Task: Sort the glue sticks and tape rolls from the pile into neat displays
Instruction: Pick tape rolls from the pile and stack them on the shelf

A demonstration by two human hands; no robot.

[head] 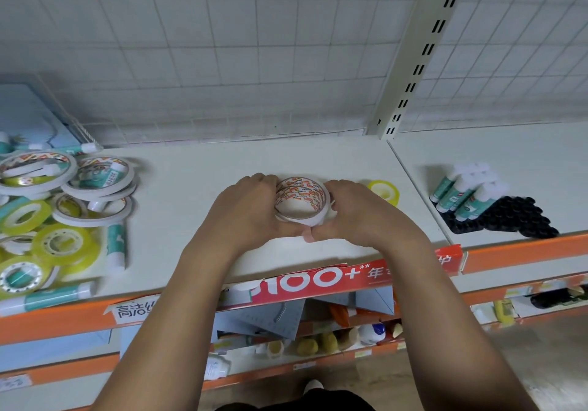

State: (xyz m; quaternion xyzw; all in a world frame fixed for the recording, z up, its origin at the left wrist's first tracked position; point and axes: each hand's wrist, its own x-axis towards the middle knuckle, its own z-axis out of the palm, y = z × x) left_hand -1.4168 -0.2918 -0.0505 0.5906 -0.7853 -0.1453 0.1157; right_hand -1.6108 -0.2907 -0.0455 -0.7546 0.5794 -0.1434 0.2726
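Both hands meet at the middle of the white shelf [197,207], near its front edge. The left hand [251,210] and right hand [353,213] cup a small stack of white tape rolls [300,202] from either side. The fingers of both curl round the outer rims, grasping the stack. The thumbs sit low at the front, nearly touching each other. The stack rests on the shelf, tipped a little toward the camera, and red-and-orange print shows inside the cores. At least two rims are visible; the exact count cannot be told.

Just beyond the right hand a single yellow tape roll [384,192] sits on the shelf, apart from the stack.

At the left end of the shelf is the pile [63,207]: wide white rolls, yellow-green rolls and teal-and-white sticks, mixed and overlapping, with some sticks lying inside the rolls. One loose stick [115,248] lies at the pile's right edge, running front to back.

In the right bay, past the shelf joint, is a black tray [515,216] with round sockets. A cluster of glue sticks [464,194] stands in its back-left part, white caps up and leaning back.

Behind the shelf are a wire grid panel [222,45] and a slotted upright post [413,60]. On the orange front edge a red strip [334,280] reads "100+". The lower shelves hold small goods, too blurred to name.
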